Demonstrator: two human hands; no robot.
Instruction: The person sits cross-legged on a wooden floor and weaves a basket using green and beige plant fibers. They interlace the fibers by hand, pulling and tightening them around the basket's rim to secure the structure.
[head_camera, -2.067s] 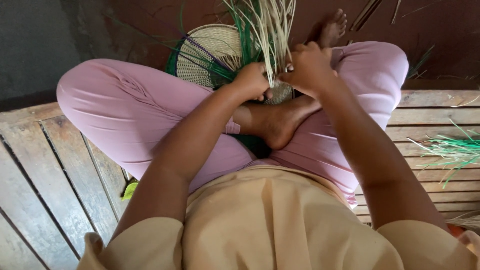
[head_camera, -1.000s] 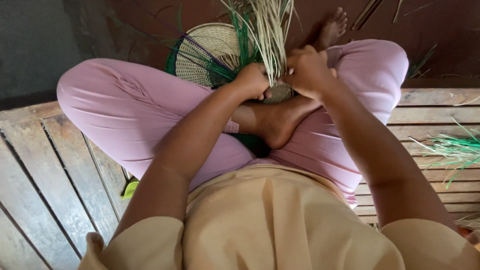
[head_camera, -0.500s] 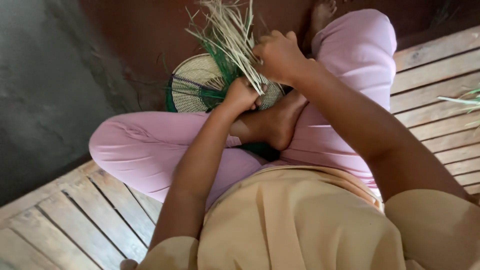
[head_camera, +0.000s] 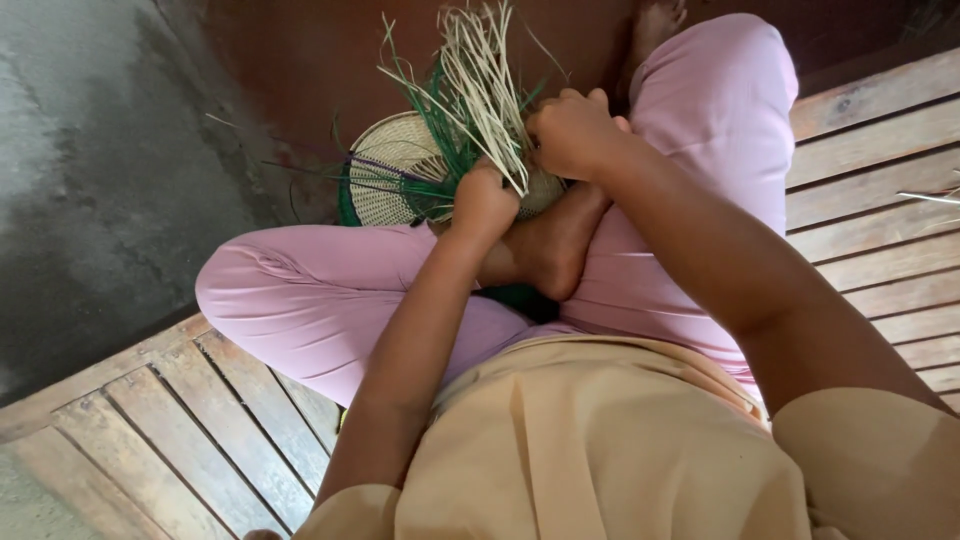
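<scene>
Straw strands are fanning above both closed fists; left hand is pinching them against the woven disc, right hand gripping, so tension should stay even.

Slatted wooden platform underneath; grey concrete floor left; reddish-brown wall ahead.

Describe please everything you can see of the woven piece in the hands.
The woven piece is round and flat-looking, of pale straw-like strands with green and dark purple ones worked in. Loose pale and green strands stand up from it, unwoven. It rests by the crossed legs and a bare foot. The left hand and right hand grip it.
</scene>
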